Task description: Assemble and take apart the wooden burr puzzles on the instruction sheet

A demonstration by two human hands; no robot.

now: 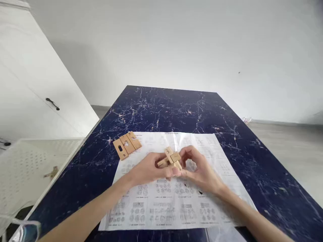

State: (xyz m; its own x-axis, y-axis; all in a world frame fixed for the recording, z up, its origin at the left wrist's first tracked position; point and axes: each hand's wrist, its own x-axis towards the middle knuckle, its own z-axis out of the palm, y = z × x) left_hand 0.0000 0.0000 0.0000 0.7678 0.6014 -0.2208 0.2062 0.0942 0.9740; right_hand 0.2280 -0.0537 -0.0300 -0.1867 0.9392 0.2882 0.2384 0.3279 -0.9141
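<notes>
Bench [161, 111] in dark blue with white, marble-like veins runs out beyond a printed paper sheet [157, 200], which lies creased across its near part. Above the middle of the sheet, the two hands come together on a small wooden block assembly [169, 158] of crossed pieces: the left hand [151, 168] grips it, and the right hand [199, 171] pinches it with curled fingers. At the sheet's far left corner, partly over its edge, lie flat numbered wooden plates [129, 148] with cut-outs. Well left of the sheet stand a white cabinet [37, 77] with a dark handle [52, 104] and, lower, a perforated white surface [32, 168]. Past the sheet's far side rises a pale wall [171, 40]; grey floor [282, 144] shows well to its right.
</notes>
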